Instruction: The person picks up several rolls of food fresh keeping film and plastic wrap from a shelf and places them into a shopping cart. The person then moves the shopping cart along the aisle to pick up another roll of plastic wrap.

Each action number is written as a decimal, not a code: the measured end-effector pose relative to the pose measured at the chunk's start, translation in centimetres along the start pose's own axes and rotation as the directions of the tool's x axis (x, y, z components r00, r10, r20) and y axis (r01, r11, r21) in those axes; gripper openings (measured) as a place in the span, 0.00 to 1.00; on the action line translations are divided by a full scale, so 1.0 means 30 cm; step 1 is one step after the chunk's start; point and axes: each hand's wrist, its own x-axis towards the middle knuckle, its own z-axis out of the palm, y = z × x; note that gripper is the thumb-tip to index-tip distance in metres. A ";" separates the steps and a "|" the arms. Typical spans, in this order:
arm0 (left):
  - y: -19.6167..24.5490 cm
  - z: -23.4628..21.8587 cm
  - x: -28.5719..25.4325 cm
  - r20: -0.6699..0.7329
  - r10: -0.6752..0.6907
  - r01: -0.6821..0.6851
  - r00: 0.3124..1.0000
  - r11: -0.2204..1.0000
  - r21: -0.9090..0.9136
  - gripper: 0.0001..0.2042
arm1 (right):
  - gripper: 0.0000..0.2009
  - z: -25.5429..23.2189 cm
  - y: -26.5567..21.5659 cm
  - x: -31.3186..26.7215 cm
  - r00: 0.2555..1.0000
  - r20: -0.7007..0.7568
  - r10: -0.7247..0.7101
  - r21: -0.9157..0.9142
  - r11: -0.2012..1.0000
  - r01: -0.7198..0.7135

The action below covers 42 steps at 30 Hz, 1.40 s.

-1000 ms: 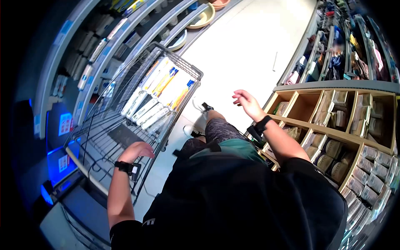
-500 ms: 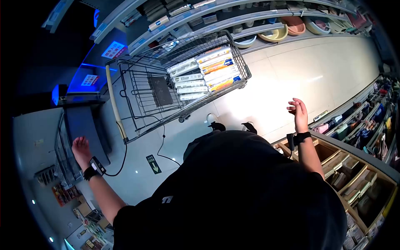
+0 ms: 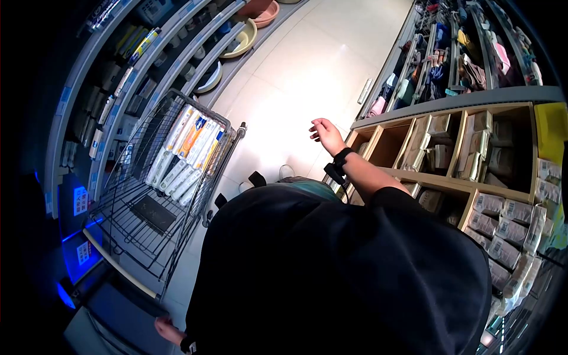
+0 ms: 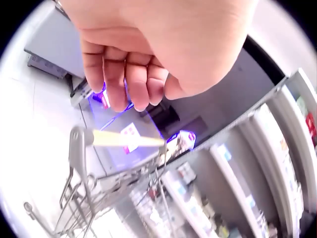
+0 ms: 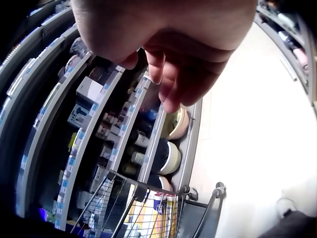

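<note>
A wire shopping cart stands at the left, holding white and orange packs stacked at its front end. My left hand hangs just behind the cart's pale handle bar, apart from it. In the left wrist view the fingers droop in a loose curl with nothing in them, and the handle shows beyond. My right hand hovers over the aisle floor at the right, bent loosely and holding nothing; the right wrist view has its fingers relaxed in front of the shelves.
Shelves with packaged goods and basins line the left side. Wooden bins of wrapped packs stand close at the right, beyond them a rack of hanging textiles. The pale aisle floor runs ahead between them.
The view swung right, then back along the aisle. My left hand, first over the cart's side, swung out behind the cart and is now low behind its handle. My right hand stays raised and holds nothing.
</note>
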 end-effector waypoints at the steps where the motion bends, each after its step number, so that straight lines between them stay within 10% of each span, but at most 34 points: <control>1: 0.045 0.105 -0.009 0.067 -0.055 0.055 0.996 0.998 0.000 0.11 | 0.13 0.001 0.011 -0.010 0.999 -0.050 0.009 -0.004 1.000 -0.009; 4: -0.050 0.401 0.062 0.318 -0.273 0.375 0.908 0.867 -0.327 0.10 | 0.13 -0.011 0.034 -0.042 0.982 -0.182 0.048 0.017 0.999 -0.046; 8: 0.317 0.767 -0.012 0.660 -0.066 0.317 0.749 0.909 -0.270 0.07 | 0.16 -0.076 0.049 -0.062 0.953 -0.290 0.087 0.117 0.992 -0.055; 11: 0.501 1.011 -0.032 0.764 0.051 0.377 0.643 0.847 -0.374 0.07 | 0.17 -0.170 0.053 -0.021 0.924 -0.367 0.109 0.187 0.982 -0.042; 23: 1.278 2.028 -0.346 0.922 -0.221 0.547 0.318 0.837 0.012 0.09 | 0.21 -0.851 0.062 0.523 0.813 -0.468 0.346 0.477 0.874 -0.098; 29: 1.709 2.437 -0.515 0.979 -0.088 0.358 0.183 0.934 0.017 0.07 | 0.23 -1.142 -0.018 0.751 0.780 -0.439 0.445 0.551 0.819 -0.157; 32: 1.965 2.572 -0.639 0.974 -0.013 0.301 0.228 0.952 -0.058 0.07 | 0.24 -1.245 -0.052 0.838 0.795 -0.434 0.424 0.574 0.810 -0.119; 42: 2.472 3.282 -0.761 0.998 -0.056 -0.007 -0.025 0.998 0.056 0.12 | 0.21 -1.529 -0.089 0.963 0.636 -0.574 0.515 0.746 0.649 0.148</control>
